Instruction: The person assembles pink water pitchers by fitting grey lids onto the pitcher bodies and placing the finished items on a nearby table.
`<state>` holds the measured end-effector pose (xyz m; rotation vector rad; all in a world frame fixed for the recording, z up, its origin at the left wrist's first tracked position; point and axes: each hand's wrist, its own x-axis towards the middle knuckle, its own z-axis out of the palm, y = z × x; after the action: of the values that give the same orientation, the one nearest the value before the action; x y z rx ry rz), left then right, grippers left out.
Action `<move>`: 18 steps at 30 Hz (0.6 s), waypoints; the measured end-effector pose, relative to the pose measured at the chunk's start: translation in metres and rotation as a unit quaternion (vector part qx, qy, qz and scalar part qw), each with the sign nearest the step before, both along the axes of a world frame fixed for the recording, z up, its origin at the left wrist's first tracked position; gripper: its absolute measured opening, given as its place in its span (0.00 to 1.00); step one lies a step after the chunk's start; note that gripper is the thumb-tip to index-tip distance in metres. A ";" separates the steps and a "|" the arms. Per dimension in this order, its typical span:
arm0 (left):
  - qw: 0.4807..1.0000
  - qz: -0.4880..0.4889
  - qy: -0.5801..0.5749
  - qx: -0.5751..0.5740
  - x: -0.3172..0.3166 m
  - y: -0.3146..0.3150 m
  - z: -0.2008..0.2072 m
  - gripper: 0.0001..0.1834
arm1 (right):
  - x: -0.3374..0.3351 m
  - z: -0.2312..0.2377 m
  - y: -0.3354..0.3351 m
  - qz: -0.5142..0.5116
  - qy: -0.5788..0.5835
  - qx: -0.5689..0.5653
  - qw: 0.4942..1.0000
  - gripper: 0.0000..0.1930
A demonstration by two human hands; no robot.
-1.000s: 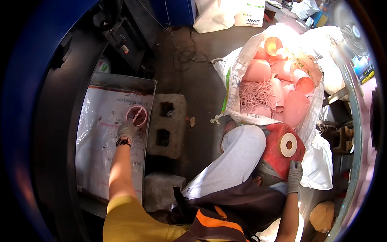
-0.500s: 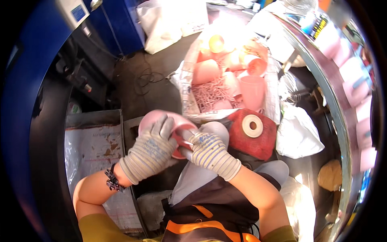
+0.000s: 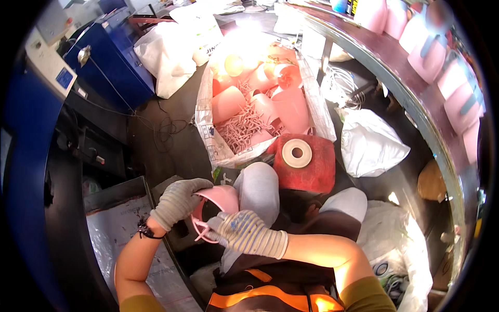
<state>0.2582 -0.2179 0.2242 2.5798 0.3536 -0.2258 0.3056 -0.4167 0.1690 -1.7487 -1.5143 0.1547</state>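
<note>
A pink plastic cup-like container [image 3: 222,195] is held above my lap, tilted so its wide mouth faces left. My left hand [image 3: 178,202], in a striped knit work glove, grips the upper edge with closed fingers. My gloved right hand [image 3: 247,233] is closed at the lower rim, beside a thin pink strip [image 3: 202,233] that sticks out from the edge. Whether its fingers also hold a small tool is hidden. Ahead of my knees, a white sack [image 3: 206,139] holds similar pink containers [image 3: 290,110] and many thin pink scraps [image 3: 240,126].
A red block with a pale ring [image 3: 297,153] sits before my right knee. White bags [image 3: 371,143] lie to the right. A bench [image 3: 358,39] with pink jugs [image 3: 426,57] curves along the right side. On the left are a lined box [image 3: 122,223] and a blue cabinet [image 3: 112,60].
Both hands have lowered with the pink container, and its open mouth has turned into view. My right hand has moved down along the rim. The view has shifted, showing more of the right side.
</note>
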 end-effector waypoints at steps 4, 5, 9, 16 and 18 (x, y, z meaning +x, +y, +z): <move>0.998 -0.042 -0.007 -0.045 -0.004 -0.005 0.018 0.19 | -0.006 0.013 -0.010 -0.001 0.019 0.021 1.000 0.12; 0.998 -0.054 0.001 -0.032 0.003 -0.010 0.026 0.19 | -0.004 0.014 -0.012 0.000 0.020 0.019 1.000 0.12; 0.965 -0.078 -0.244 -0.054 0.023 -0.035 0.059 0.15 | 0.034 0.012 -0.014 -0.114 0.129 0.162 0.972 0.09; 0.869 -0.334 -0.297 0.212 0.039 -0.093 0.042 0.12 | 0.048 0.019 -0.058 -0.091 0.725 0.154 0.666 0.11; 0.849 -0.359 -0.309 0.235 0.047 -0.089 0.039 0.11 | 0.043 0.008 -0.067 -0.088 0.728 0.166 0.660 0.13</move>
<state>0.3056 -0.3064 0.2628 2.9477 -0.9150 0.5013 0.3488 -0.4838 0.1767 -0.8479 -0.1136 0.8712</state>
